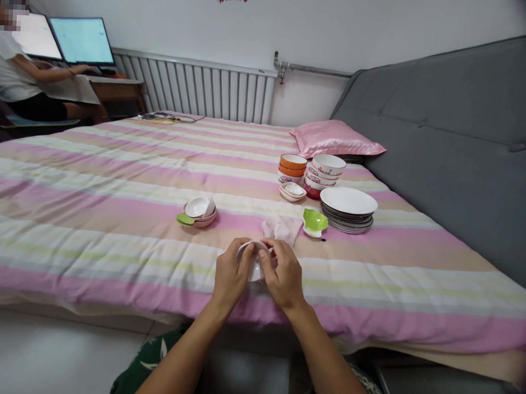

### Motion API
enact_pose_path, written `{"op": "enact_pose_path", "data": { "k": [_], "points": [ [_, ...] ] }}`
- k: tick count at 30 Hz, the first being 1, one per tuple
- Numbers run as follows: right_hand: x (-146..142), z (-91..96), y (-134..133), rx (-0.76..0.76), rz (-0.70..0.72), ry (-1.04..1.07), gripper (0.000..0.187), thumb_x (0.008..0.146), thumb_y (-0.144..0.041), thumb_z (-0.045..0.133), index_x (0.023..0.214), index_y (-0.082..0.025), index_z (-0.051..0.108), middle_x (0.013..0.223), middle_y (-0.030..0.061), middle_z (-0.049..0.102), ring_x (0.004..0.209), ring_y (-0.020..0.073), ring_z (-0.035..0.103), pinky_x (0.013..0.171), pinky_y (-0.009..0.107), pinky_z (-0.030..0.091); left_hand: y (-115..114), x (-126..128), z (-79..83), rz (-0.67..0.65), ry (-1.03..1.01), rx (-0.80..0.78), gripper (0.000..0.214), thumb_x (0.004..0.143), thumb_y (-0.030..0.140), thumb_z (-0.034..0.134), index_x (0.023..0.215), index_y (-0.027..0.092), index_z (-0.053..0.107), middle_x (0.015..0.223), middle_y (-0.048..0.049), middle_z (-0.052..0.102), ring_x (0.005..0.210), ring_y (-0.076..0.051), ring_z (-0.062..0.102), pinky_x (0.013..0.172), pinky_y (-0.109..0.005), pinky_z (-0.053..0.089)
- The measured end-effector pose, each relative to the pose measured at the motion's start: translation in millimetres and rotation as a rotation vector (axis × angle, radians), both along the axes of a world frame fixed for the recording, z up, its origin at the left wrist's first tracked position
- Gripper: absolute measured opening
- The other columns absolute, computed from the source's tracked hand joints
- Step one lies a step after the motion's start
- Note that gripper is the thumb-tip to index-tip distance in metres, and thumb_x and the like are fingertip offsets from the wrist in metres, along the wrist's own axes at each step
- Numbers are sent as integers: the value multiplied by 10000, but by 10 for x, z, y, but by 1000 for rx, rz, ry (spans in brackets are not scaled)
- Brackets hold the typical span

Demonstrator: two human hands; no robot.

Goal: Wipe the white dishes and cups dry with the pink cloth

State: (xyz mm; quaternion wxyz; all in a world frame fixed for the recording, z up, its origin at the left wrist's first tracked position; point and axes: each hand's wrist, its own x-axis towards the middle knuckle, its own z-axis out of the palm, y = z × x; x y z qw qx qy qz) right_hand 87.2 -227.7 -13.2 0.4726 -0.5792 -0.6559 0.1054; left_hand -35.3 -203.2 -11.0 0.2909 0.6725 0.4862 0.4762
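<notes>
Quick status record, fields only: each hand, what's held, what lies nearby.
left hand: grips white dish from the left
right hand: holds the dish's right edge
cloth: pink, on bed just beyond the hands
green dish: right of cloth, beside plate stack
bowls: two stacks behind the plates

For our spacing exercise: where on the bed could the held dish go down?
Free for the white dish: blanket left of the pink bowls, and between them and the cloth. Crowded: around plates, stacked bowls and green dish.
</notes>
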Motion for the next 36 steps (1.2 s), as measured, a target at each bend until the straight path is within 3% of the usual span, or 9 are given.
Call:
{"op": "enact_pose_path", "data": {
  "k": [7,16,21,25,28,31,36],
  "points": [
    [-27,-77,34,-122,85,-36,248,943,-269,308,1000,-196,539,875,38,657,807,176,618,663,248,412,-3,-14,9,-66,78,-61,232,881,398,412,986,204,484,838,-40,667,768,-187,644,678,-271,438],
    [22,-89,19,-143,164,-202,272,939,-253,275,1034,-195,523,928,56,649,851,191,620,674,255,420,6,-63,44,-190,222,-133,329,855,405,454,1118,208,462,951,-91,682,948,-245,639,758,-324,454],
    [25,-71,12,-166,200,-216,280,945,-271,272,1009,-200,535,910,45,648,838,186,622,665,251,417,16,-97,27,-272,152,-172,398,854,423,457,1180,195,452,969,-96,671,967,-241,620,782,-340,454],
    [12,-75,26,-168,68,-123,265,935,-280,292,985,-194,537,874,46,653,794,194,624,641,259,411,23,-75,31,-226,-37,-193,379,825,432,510,1108,180,511,925,-72,661,899,-208,625,740,-311,471],
    [25,-112,76,-140,-74,69,248,909,-244,306,1001,-183,529,898,64,666,813,195,626,679,272,424,25,-17,42,-211,-230,-320,413,763,421,597,1065,155,507,739,-15,625,709,-166,623,611,-272,488],
    [46,-163,133,-185,-204,218,231,879,-248,315,934,-175,527,856,84,673,768,206,624,657,286,431,15,57,23,-233,-388,-453,442,698,372,671,1026,136,493,672,12,598,628,-145,614,600,-287,523],
    [48,-205,154,-208,-231,274,193,856,-284,330,846,-200,504,797,75,673,699,208,614,609,285,423,12,98,-76,-261,-378,-371,447,734,366,634,1104,139,528,682,-1,620,604,-128,604,597,-275,529]
  ]
}}
